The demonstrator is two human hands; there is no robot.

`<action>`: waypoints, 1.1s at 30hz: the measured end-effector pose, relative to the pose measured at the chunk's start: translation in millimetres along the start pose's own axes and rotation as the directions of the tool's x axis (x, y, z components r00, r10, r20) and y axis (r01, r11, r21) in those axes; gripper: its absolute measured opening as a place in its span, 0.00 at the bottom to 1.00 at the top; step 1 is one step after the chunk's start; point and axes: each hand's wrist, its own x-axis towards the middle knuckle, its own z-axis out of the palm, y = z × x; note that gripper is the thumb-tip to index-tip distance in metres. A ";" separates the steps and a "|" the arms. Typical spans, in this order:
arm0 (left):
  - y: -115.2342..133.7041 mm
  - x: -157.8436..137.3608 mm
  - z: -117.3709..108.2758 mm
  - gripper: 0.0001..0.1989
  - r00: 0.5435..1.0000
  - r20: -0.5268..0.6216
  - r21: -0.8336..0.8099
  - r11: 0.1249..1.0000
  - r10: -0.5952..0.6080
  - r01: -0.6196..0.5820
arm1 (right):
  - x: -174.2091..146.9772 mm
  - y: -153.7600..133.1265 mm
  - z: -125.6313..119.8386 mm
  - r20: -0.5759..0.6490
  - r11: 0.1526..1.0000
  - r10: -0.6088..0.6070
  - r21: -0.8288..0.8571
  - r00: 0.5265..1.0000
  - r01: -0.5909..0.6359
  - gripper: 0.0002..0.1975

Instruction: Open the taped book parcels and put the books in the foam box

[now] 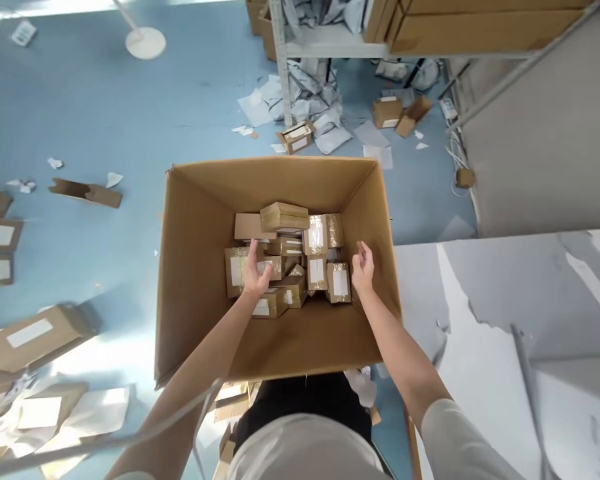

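My hands inside a big box (300,350) of small boxes (283,218).
Left hand (257,272), fingers open, over the boxes, gripping nothing I can see; they're piled loosely, likely why some tilt. White labels (317,270), too blurred to read. Right hand (363,267), half-curled, seems empty near the right wall (369,207).

Large box (195,267): lower small boxes (316,270) partly hidden under upper ones. Left hand (256,272) covers part of a label; contact unclear. Right hand (363,267): contact with right wall cannot be told. Label print too small to read. Left forearm (205,367) hides part of near edge. Shelf (335,50) cut off above.
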 end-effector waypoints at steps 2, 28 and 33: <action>-24.1 20.9 12.5 0.47 0.999 -0.023 0.057 0.997 -0.047 0.048 | 19.8 36.9 24.6 0.039 0.998 0.058 -0.012 0.998 -0.057 0.34; -259.8 137.7 72.7 0.34 0.943 0.025 -0.093 0.938 -0.332 0.333 | 121.6 258.7 214.6 0.389 0.863 0.400 0.145 0.830 -0.484 0.37; -225.6 110.9 69.8 0.34 0.953 -0.009 -0.070 0.950 -0.304 0.303 | 100.0 218.2 196.0 0.346 0.915 0.324 0.124 0.881 -0.385 0.40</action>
